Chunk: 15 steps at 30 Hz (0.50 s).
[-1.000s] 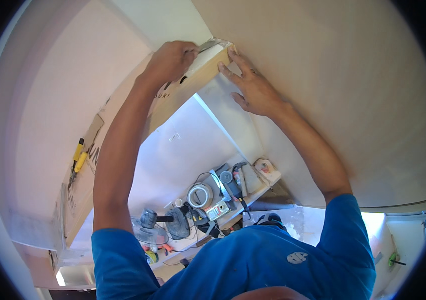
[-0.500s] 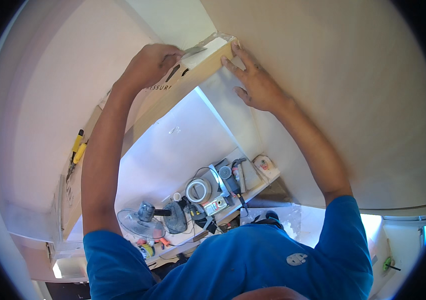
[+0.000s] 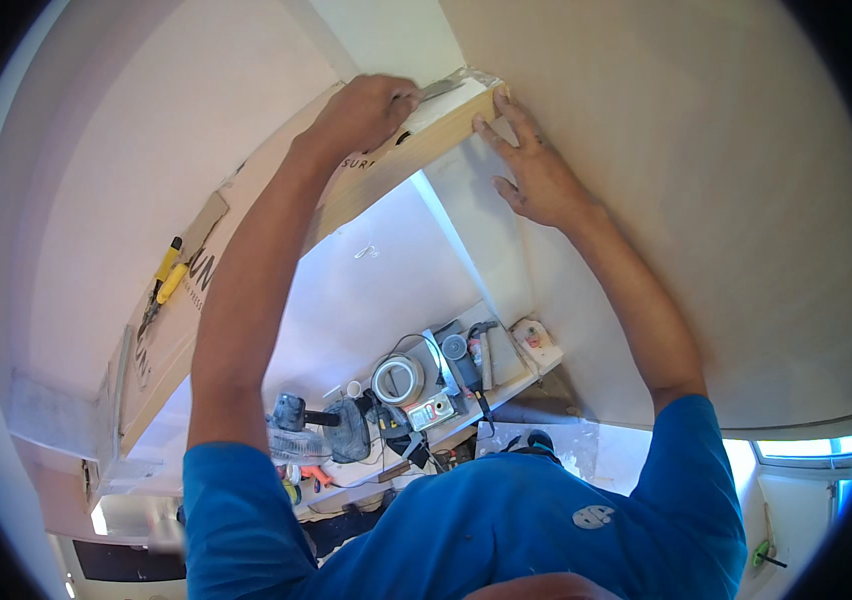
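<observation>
My left hand [image 3: 366,112] is closed around a thin metal blade, seemingly a putty knife [image 3: 442,88]; its handle is hidden in my fingers. The blade lies over the white patch on top of a high wooden shelf [image 3: 391,168], close to the corner where the walls meet. My right hand [image 3: 538,172] is open, fingers spread, with its fingertips at the shelf's front edge near the right wall [image 3: 676,180]. Further left on the shelf lie a yellow-and-black tool [image 3: 169,258] and a yellow-handled tool [image 3: 174,284] that resembles pliers.
Below, a lower shelf holds a roll of tape [image 3: 397,380], a hammer [image 3: 483,345], a power tool resembling an angle grinder [image 3: 462,366], a fan [image 3: 296,440] and several other tools and cables. A flat strip [image 3: 204,222] lies along the high shelf's back.
My view has shifted, so the shelf appears further right. My left hand has slid the blade rightward, closer to the wall corner. My right hand stays at the shelf's end.
</observation>
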### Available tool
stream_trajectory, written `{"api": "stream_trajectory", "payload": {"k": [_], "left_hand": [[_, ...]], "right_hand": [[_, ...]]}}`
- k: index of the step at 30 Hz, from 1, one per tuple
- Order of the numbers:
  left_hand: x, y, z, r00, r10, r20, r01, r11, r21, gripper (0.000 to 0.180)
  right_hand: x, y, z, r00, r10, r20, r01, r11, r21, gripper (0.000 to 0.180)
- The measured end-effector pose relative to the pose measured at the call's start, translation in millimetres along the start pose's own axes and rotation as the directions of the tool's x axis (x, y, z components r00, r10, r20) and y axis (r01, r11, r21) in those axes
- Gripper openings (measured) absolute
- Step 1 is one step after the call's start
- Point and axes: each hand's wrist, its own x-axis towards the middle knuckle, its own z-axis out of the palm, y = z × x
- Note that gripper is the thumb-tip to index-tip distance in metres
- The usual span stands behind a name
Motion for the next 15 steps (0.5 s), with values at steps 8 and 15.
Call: {"api": "stream_trajectory", "payload": {"k": [8, 15], "left_hand": [[11, -1, -10, 0.997, 0.015, 0.082, -0.007, 0.995, -0.101, 0.029], [29, 1, 3, 0.995, 0.003, -0.098, -0.020, 0.985, -0.170, 0.030]], "right_hand": [[-4, -1, -8, 0.997, 0.037, 0.071, -0.042, 0.996, 0.073, 0.086], [-3, -3, -6, 0.999, -0.038, 0.029, 0.037, 0.999, 0.029, 0.084]]}}
